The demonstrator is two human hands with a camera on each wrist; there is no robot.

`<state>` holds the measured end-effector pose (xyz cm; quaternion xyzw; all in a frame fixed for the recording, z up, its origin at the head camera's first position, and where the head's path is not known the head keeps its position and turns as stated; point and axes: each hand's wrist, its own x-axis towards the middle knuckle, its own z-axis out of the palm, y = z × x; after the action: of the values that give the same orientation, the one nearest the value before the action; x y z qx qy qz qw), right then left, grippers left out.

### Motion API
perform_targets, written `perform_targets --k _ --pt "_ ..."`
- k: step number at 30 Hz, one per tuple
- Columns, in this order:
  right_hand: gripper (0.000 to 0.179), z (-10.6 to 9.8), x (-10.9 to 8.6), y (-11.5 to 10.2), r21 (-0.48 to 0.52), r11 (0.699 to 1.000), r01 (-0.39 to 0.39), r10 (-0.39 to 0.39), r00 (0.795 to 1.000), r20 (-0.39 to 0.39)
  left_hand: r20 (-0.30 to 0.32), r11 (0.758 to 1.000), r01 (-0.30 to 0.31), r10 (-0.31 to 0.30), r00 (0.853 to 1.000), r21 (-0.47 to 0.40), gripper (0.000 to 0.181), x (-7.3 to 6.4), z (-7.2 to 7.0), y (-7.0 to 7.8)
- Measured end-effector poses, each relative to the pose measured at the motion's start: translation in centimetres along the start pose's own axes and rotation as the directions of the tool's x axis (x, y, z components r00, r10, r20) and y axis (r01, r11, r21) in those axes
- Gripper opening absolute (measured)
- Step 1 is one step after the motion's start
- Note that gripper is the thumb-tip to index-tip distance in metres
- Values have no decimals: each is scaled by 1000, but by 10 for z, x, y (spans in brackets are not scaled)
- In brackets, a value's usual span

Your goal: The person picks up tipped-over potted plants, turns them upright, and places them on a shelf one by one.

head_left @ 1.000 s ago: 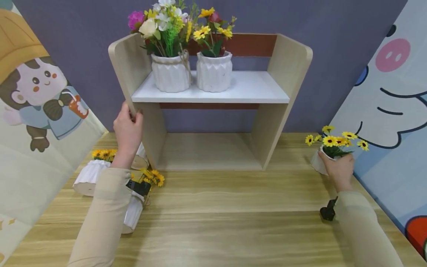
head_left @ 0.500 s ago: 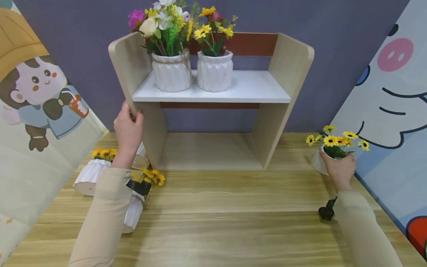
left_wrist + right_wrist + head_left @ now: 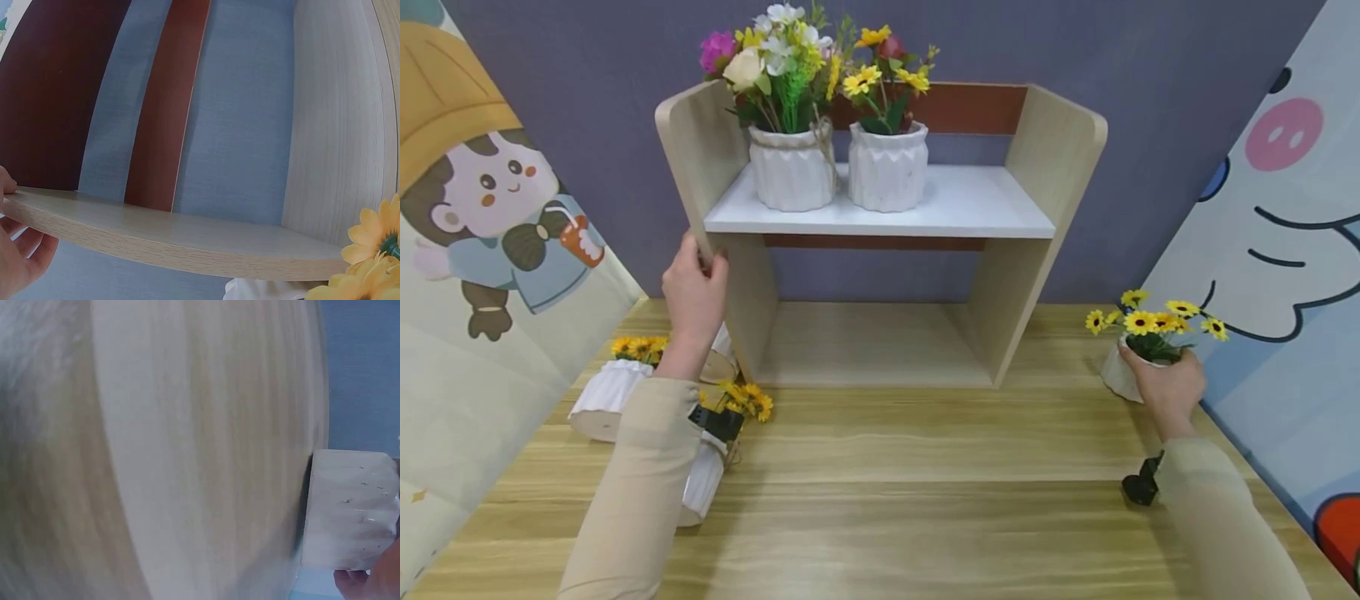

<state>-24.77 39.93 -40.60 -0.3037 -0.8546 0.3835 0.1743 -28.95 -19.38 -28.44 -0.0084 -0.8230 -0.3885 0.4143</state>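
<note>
My left hand (image 3: 695,292) grips the front edge of the left side panel of a two-tier wooden shelf (image 3: 880,225). In the left wrist view, the fingers (image 3: 28,247) wrap around that panel's edge, with the thumb on its inner side. At the table's right side, my right hand (image 3: 1167,392) holds a white flowerpot (image 3: 1120,375) of yellow daisy-like flowers (image 3: 1142,322) near its rim. The right wrist view shows the pot (image 3: 350,509) with its base at the wood-grain tabletop and fingertips on its side.
Two white flowerpots with mixed flowers (image 3: 792,171) (image 3: 889,171) stand on the shelf's white upper board (image 3: 977,196). Left of the shelf, several white pots lie tipped over, including one near the wall (image 3: 606,400) and one beneath my left forearm (image 3: 702,483). Walls border the table (image 3: 925,492).
The head view has shifted slightly. Both hands keep their holds, and the shelf and flowerpots show no clear movement.
</note>
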Motion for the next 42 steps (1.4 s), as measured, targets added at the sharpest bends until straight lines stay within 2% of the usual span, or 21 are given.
perform_targets --k 9,16,19,25,29,34,42 --pt "102 -5 -8 -7 12 999 46 -45 997 -57 -8 1000 5 -5 1000 1 32 1 1 0" --pt "99 -16 -20 -12 34 996 82 -80 996 -50 16 1000 11 -11 1000 -5 32 -1 1 -1" --pt "96 -23 -22 -16 44 993 109 -107 993 -55 7 1000 -2 2 1000 -8 31 0 1 -2" --pt "86 -39 -22 -29 30 986 166 -161 979 -125 -2 1000 -5 5 1000 -7 31 1 1 -1" --pt "80 -45 -27 -39 12 973 232 -226 958 -177 -1 1000 -2 2 1000 -9 31 1 1 -1" --pt "68 -48 -37 -52 12 940 341 -328 911 -251 1 1000 6 -6 1000 -10 32 1 1 -1" --pt "62 -60 -62 -82 51 897 438 -401 857 -324 -3 1000 -4 4 1000 -11 32 1 0 -1"
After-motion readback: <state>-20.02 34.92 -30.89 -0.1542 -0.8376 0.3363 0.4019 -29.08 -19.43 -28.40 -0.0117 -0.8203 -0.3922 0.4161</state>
